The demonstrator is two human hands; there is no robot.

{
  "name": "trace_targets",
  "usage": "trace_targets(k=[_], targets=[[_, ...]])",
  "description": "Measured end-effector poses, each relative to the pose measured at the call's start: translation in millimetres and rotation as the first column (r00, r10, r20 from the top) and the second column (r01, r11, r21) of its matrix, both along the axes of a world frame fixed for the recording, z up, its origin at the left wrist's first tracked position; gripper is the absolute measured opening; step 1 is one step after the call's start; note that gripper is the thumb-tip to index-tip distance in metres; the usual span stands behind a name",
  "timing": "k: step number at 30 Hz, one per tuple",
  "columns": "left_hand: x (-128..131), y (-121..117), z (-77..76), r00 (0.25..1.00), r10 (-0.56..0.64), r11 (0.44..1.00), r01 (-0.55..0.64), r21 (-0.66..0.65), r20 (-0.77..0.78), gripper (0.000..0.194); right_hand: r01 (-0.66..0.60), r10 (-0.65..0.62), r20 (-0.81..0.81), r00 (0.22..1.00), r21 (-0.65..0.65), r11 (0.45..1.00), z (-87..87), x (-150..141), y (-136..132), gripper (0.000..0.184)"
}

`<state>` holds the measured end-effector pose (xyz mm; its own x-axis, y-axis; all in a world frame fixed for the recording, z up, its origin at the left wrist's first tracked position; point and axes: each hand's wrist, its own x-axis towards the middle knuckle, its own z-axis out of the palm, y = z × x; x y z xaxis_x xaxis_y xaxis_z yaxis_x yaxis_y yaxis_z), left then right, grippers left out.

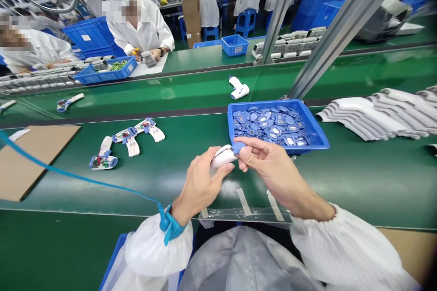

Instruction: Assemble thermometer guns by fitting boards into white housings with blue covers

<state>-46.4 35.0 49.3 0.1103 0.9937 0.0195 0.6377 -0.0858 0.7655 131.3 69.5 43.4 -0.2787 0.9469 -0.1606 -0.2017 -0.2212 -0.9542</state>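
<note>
My left hand (200, 182) is closed around a white plastic housing shell (222, 156), held just above the green bench. My right hand (269, 161) pinches a small blue piece (238, 147) against the top end of that shell. Right behind my hands stands a blue tray (316, 129) filled with several small blue parts with clear windows. A blue wrist strap (170, 226) with a coiled blue cord is on my left wrist.
Several assembled white-and-blue shells (131, 138) lie at the left. A cardboard sheet (30, 157) lies further left. Stacked white housings (382, 113) lie at the right. A white thermometer body (239, 88) lies on the conveyor belt. Other people in white coats work across the belt.
</note>
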Motion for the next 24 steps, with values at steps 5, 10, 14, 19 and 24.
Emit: trace_targets(k=[5,10,14,19,24], targets=[[-1.2,-2.6,0.0,0.998,-0.037,0.997,0.040,-0.065,0.044,0.033,0.113,-0.113,0.073,0.991,0.008,0.994,-14.5,-3.6,-3.7,0.047],[-5.9,-4.4,-1.2,0.996,-0.091,0.995,0.091,-0.030,-0.014,0.038,-0.030,-0.055,0.299,0.953,0.272,0.962,-9.9,0.2,-4.5,0.038],[-4.3,-2.6,-8.4,0.966,-0.040,0.984,0.083,0.158,-0.256,0.028,-0.168,-0.179,0.503,0.846,0.570,0.805,-12.3,-0.9,-11.3,0.024],[-2.5,-10.2,-20.3,0.961,-0.089,0.967,0.146,0.207,-0.260,0.025,-0.190,-0.230,0.577,0.784,0.575,0.796,-20.4,12.5,-26.7,0.017],[4.4,-21.0,-39.1,0.915,0.397,0.912,-0.385,0.145,-0.070,0.046,-0.361,-0.024,0.663,0.748,0.437,0.824,-25.5,24.7,-46.7,0.016]])
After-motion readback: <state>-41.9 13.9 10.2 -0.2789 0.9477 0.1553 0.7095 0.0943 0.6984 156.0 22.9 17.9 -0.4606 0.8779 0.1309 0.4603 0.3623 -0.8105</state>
